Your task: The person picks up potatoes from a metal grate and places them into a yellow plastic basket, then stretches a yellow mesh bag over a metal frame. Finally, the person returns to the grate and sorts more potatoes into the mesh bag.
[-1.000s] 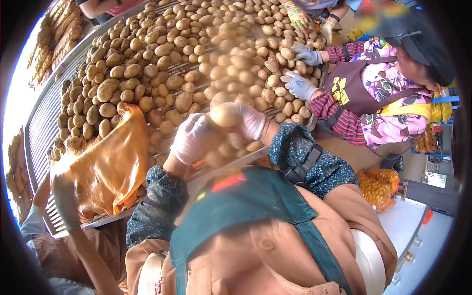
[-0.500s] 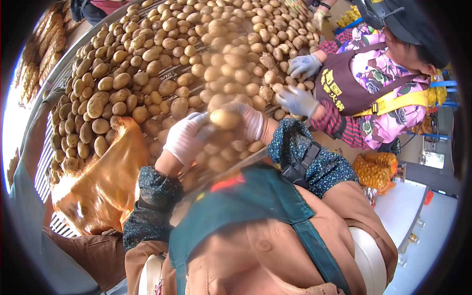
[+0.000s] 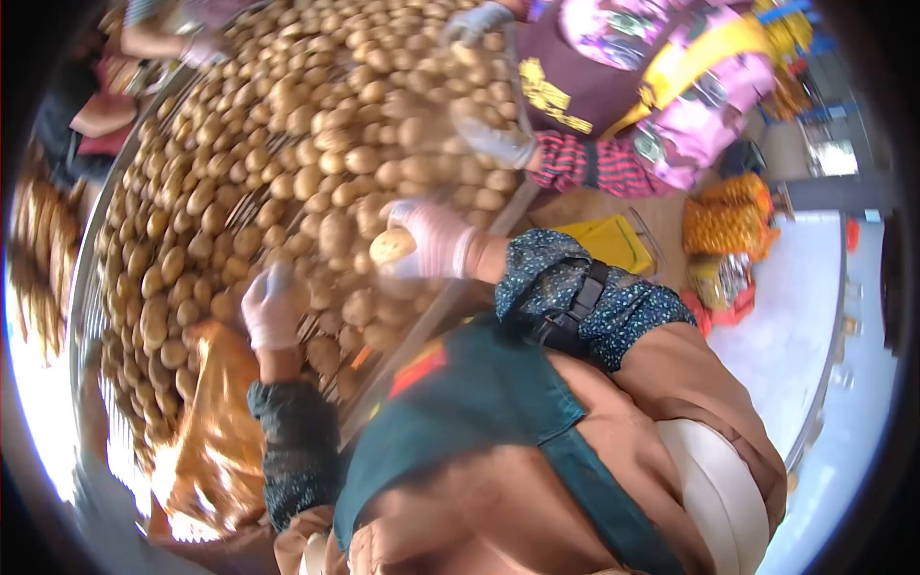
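A pale yellow potato [image 3: 391, 247] is gripped by my right hand [image 3: 437, 240], which wears a pink-and-white glove with grey fingertips. That hand hovers over the front of a broad spread of potatoes [image 3: 335, 163] on a slatted metal table. Lower left, my left hand [image 3: 273, 307], in a matching glove, is over the potatoes near the orange bag. Its fingers are blurred, and I cannot tell whether they hold anything. The orange plastic bag [image 3: 220, 422] lies at the left front edge, just below the left hand.
To the right, a co-worker's grey gloved hand [image 3: 494, 142] is at the potatoes. Another person's gloved hand [image 3: 203, 48] reaches in at the top left. A metal rail [image 3: 446, 311] borders the near side. A yellow crate [image 3: 609, 244] and filled net bags [image 3: 728, 216] stand beyond it.
My hands were close together around a potato; now they are apart, the left lower left, the right holding a potato. The view has turned, shifting the co-worker upward.
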{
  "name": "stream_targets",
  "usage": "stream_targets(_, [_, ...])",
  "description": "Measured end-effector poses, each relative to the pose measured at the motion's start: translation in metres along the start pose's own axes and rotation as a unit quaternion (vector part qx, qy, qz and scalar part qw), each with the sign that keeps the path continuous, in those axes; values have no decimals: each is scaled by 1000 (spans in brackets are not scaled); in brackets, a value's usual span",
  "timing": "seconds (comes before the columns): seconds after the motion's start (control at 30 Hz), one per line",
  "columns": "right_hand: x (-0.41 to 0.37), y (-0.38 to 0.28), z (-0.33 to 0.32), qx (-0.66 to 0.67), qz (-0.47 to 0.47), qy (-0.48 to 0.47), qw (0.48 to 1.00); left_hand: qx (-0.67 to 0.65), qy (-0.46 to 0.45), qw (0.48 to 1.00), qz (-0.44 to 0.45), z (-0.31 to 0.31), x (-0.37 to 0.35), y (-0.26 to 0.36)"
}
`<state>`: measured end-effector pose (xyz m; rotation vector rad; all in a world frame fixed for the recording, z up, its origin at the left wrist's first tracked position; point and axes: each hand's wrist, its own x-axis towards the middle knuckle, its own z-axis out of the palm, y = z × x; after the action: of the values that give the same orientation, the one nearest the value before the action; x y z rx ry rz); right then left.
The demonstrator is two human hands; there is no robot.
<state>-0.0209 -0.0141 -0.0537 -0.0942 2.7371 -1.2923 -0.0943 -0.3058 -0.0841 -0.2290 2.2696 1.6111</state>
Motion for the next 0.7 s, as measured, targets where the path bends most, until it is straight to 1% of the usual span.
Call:
stream_targets(0.03, [-12, 26, 8, 111, 3, 22, 994, -73, -9, 997, 23, 6, -11, 7])
stream_targets(0.07, [-29, 25, -7, 224, 86, -30, 970, -39, -20, 995, 95, 11, -17, -4])
stream_targets(0.1, [-46, 48, -3, 332, 122, -8, 935, -7, -25, 986, 167, 17, -22, -16])
stream_targets(0.13, [-65, 70, 1, 438, 149, 16, 886, 69, -30, 975, 207, 21, -14, -45])
stream_targets(0.17, [-87, 76, -12, 506, 171, 18, 845, 142, -30, 958, 248, 24, -8, -75])
stream_targets(0.2, [-111, 75, -29, 572, 187, 15, 798, 9, -86, 984, 156, 34, -18, -67])
stream_targets(0.23, [-133, 83, -38, 614, 202, 24, 763, -151, -117, 980, 48, 43, -28, -58])
stream_targets(0.27, [-159, 97, -44, 651, 221, 56, 724, -284, -113, 951, -57, 51, -39, -50])
stream_targets(0.3, [-185, 110, -49, 683, 239, 93, 684, -419, -125, 883, -174, 61, -44, -38])
stream_targets(0.33, [-209, 126, -54, 706, 258, 142, 644, -537, -127, 783, -286, 68, -46, -32])
stream_targets(0.37, [-232, 144, -56, 720, 273, 199, 606, -493, -182, 798, -294, 69, -44, -36])
stream_targets(0.4, [-251, 161, -58, 724, 285, 258, 573, -384, -191, 880, -204, 79, -51, -34])
stream_targets(0.43, [-266, 174, -61, 718, 296, 311, 547, -266, -195, 938, -109, 94, -62, -29])
stream_targets(0.47, [-279, 189, -61, 677, 317, 375, 548, -140, -193, 971, -9, 105, -65, -29])
stream_targets(0.5, [-294, 214, -64, 678, 330, 379, 537, 133, -152, 954, 222, 110, -57, -44])
stream_targets(0.53, [-310, 239, -67, 678, 343, 383, 525, 126, -172, 955, 205, 117, -60, -36])
stream_targets(0.57, [-318, 264, -63, 601, 386, 459, 529, 119, -186, 957, 187, 128, -66, -21])
stream_targets(0.6, [-313, 240, -76, 538, 449, 498, 511, 114, -191, 961, 166, 136, -72, -5])
stream_targets(0.63, [-324, 257, -77, 548, 447, 481, 518, 96, -203, 959, 174, 144, -80, 11])
stream_targets(0.67, [-342, 296, -72, 514, 434, 455, 584, 117, -186, 949, 224, 149, -84, 18])
stream_targets(0.7, [-352, 323, -73, 519, 464, 405, 592, 138, -166, 937, 273, 154, -88, 25])
